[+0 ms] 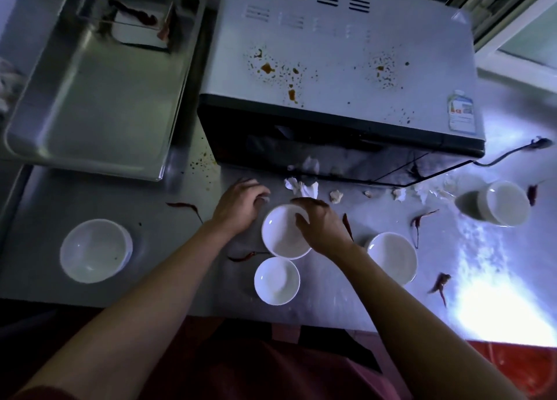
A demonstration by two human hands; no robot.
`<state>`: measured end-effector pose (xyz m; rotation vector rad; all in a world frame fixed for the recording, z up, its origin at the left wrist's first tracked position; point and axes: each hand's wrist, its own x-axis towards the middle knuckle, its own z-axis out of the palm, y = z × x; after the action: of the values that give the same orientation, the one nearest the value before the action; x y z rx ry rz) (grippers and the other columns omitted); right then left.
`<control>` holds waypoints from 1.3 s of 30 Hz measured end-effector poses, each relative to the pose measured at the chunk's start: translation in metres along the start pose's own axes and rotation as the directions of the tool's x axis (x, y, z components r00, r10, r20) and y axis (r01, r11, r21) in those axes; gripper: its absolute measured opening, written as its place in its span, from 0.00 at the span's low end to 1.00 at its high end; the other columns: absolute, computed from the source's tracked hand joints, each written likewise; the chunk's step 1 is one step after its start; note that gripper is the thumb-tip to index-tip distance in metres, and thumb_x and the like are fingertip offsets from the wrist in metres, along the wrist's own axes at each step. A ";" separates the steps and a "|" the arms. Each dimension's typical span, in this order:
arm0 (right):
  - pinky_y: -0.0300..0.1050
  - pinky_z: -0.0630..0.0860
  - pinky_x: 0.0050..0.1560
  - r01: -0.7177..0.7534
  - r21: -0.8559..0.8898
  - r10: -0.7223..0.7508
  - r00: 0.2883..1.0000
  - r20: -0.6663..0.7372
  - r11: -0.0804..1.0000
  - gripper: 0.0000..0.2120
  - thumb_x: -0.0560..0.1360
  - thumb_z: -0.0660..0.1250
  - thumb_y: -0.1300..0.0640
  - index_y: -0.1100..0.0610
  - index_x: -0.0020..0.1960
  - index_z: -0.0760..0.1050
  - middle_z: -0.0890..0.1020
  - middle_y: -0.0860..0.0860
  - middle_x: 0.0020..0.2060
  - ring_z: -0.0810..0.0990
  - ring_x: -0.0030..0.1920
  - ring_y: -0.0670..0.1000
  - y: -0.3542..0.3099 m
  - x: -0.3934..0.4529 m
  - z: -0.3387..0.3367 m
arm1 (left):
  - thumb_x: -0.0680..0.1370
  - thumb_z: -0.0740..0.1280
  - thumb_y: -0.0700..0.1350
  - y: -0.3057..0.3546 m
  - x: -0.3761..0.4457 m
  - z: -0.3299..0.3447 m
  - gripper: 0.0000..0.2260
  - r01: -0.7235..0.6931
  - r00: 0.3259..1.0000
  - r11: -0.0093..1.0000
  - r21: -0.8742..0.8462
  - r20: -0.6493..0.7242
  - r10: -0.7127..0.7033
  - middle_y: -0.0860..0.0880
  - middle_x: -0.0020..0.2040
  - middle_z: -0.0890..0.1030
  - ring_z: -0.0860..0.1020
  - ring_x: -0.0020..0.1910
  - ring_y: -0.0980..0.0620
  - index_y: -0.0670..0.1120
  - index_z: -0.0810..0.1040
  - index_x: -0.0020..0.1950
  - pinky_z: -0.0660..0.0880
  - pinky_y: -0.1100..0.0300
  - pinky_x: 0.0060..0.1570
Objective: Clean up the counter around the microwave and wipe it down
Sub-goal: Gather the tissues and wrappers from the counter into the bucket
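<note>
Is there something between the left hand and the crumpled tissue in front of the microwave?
Nothing visible. The left hand rests on bare counter, and the crumpled tissue lies just to its right with only a bare strip between them. The right hand and the bowl it grips lie nearer the person, not between.

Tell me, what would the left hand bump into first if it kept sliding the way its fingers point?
Probably the crumpled white tissue lying just ahead of the left hand, in front of the microwave. Its fingers point up and to the right, across the counter. Depth is hard to judge here.
</note>
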<state>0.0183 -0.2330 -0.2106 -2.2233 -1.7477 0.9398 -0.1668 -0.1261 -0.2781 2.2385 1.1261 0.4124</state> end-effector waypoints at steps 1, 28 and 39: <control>0.45 0.73 0.52 -0.015 0.011 0.015 1.000 -0.027 1.000 0.17 0.79 0.63 0.59 0.52 0.68 0.76 0.80 0.54 0.63 0.78 0.61 0.57 0.005 -0.002 -0.001 | 0.76 0.72 0.42 0.004 0.006 0.001 0.05 -0.022 1.000 0.999 -0.028 0.002 0.022 0.48 0.45 0.81 0.78 0.49 0.46 0.45 0.84 0.50 0.75 0.55 0.47; 0.55 0.74 0.58 -0.137 -0.090 0.129 0.988 -0.085 0.987 0.13 0.79 0.60 0.59 0.56 0.60 0.78 0.75 0.54 0.61 0.72 0.61 0.58 0.087 0.025 -0.002 | 0.70 0.69 0.34 0.051 0.069 0.041 0.11 -0.172 0.922 0.985 -0.035 0.347 0.173 0.51 0.47 0.86 0.81 0.49 0.49 0.46 0.87 0.44 0.77 0.55 0.52; 0.53 0.71 0.57 -0.154 -0.119 0.135 0.978 -0.157 0.981 0.12 0.81 0.61 0.55 0.59 0.59 0.78 0.76 0.58 0.56 0.74 0.58 0.60 0.103 0.032 0.003 | 0.70 0.68 0.32 0.068 0.066 0.046 0.09 -0.097 0.968 0.995 -0.014 0.230 0.098 0.49 0.41 0.82 0.80 0.39 0.47 0.44 0.84 0.41 0.78 0.52 0.41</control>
<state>0.1045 -0.2351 -0.2752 -2.4610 -1.6441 0.6821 -0.0617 -0.1214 -0.2698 2.2771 0.8964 0.1858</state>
